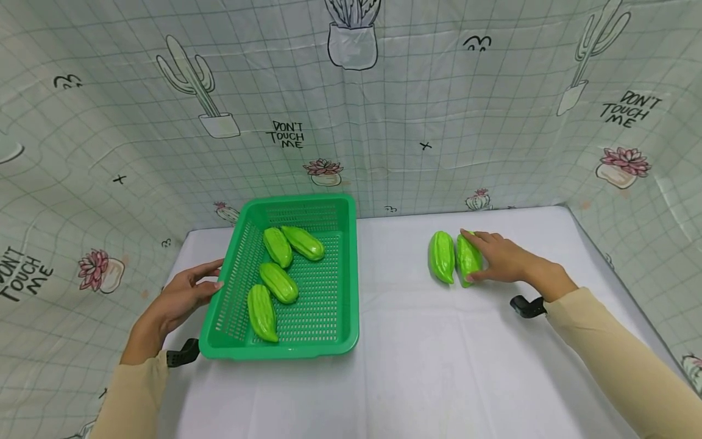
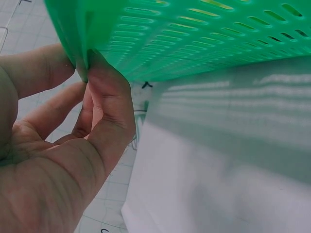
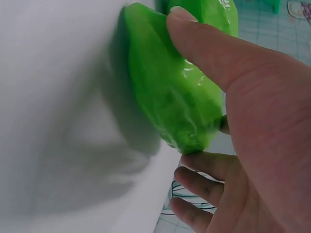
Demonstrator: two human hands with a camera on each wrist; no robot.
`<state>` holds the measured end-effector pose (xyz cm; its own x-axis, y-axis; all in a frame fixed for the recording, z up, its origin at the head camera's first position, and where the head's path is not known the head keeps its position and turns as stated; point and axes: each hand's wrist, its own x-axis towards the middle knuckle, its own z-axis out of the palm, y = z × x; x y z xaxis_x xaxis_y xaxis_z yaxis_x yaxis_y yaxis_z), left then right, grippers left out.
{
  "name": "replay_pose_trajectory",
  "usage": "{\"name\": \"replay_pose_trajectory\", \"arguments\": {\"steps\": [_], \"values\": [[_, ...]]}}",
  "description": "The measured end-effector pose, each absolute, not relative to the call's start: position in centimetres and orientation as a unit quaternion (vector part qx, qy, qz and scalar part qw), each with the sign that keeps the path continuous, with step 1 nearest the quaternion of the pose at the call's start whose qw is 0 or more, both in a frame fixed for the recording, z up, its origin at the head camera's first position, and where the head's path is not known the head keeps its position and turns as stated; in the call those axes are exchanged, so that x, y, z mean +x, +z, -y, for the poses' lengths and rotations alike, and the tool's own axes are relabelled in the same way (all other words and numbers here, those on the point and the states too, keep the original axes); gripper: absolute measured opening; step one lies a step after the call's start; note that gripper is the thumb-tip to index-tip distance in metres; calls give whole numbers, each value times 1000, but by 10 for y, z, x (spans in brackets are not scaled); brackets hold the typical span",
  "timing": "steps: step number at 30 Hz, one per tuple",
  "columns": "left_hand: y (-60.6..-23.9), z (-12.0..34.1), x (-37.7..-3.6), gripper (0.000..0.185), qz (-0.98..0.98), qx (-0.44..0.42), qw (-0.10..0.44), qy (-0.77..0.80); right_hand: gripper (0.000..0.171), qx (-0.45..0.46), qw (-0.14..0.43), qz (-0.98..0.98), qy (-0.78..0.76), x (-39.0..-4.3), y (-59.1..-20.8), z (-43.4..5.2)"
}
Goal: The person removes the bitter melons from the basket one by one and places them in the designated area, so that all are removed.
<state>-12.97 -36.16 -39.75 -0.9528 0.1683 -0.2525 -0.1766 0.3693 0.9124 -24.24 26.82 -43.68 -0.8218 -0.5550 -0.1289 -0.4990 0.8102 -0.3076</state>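
My left hand (image 1: pixel 183 296) pinches the left rim of a green plastic basket (image 1: pixel 352 274), thumb on one side and a bent finger on the other in the left wrist view. Inside the basket lie several glossy green ribbed vegetables (image 1: pixel 278 283). Over on the right, my right hand (image 1: pixel 503 259) grips another green ribbed vegetable (image 3: pixel 170 92) lengthwise, thumb near one end and fingertips at the other. A similar vegetable (image 1: pixel 441 257) lies close along its left side on the table.
A white cloth covers the table (image 1: pixel 417 366). Behind and at both sides hangs a grid-patterned curtain (image 1: pixel 384 116) with cactus drawings, meeting the table's back edge close behind the basket. Dark wrist cameras (image 1: pixel 528 306) sit below both hands.
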Motion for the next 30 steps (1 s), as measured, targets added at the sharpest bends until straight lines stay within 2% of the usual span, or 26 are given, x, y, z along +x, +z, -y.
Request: {"name": "replay_pose_trajectory", "arguments": {"steps": [15, 30], "values": [[-397, 361, -128, 67, -814, -2, 147, 561, 102, -275, 124, -939, -166, -243, -446, -269], [-399, 362, -129, 68, -810, 0, 148, 567, 102, -278, 103, -943, -148, -235, -441, -271]]}}
